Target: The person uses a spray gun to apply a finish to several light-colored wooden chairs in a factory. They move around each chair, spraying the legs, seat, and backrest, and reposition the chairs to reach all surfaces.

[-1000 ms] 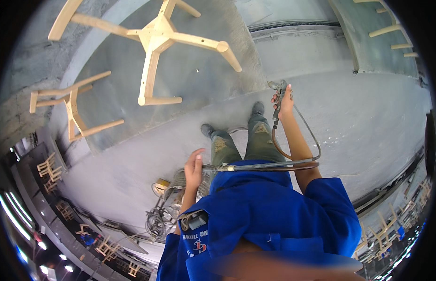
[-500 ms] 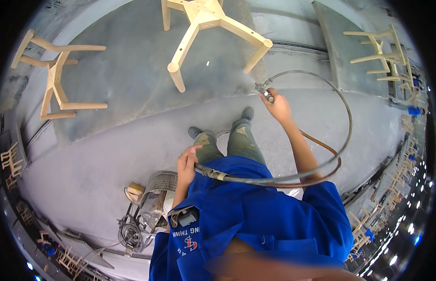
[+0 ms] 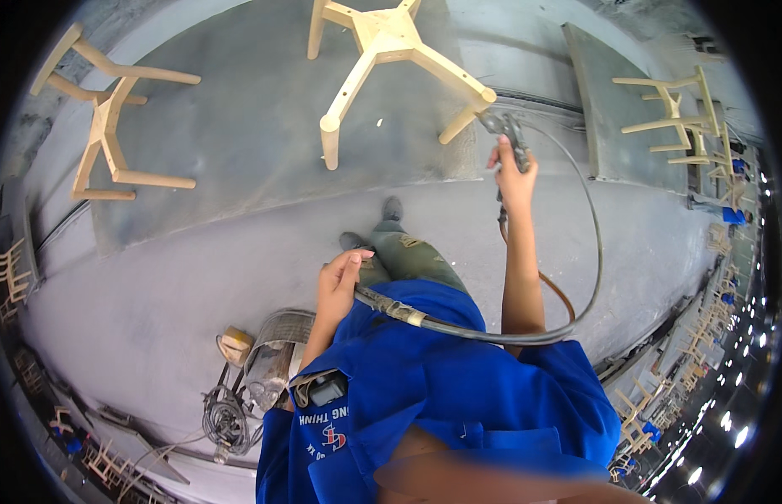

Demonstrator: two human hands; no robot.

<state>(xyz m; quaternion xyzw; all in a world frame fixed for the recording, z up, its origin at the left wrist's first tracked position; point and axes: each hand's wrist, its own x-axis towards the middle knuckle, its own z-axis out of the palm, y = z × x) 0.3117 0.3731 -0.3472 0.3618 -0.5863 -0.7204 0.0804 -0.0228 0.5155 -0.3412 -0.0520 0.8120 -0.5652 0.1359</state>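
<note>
Grey platform, large and dusty, takes the upper part of the view; all places below given from it

Wooden chair frame — pale unfinished wood, four splayed legs, upturned on the platform's right half, one leg end reaching the platform's right front corner. A second wooden frame lies on the platform's left end, tipped on its side. More frames stand on a separate grey board to the right of the platform

Hose — dark, runs in a wide loop from the left hand, across the blue jacket, out to the right and up to the gun, all in front of the platform. Metal coupling on it just beside the left hand

Right hand — clenched on the spray gun, arm stretched out; gun is dark metal, its nozzle just beside the chair leg end at the platform's right front corner

Left hand — fingers curled around the hose, grasping it, well in front of the platform near the knees

Round metal machine with coiled cable on the floor, front-left of the platform
</note>
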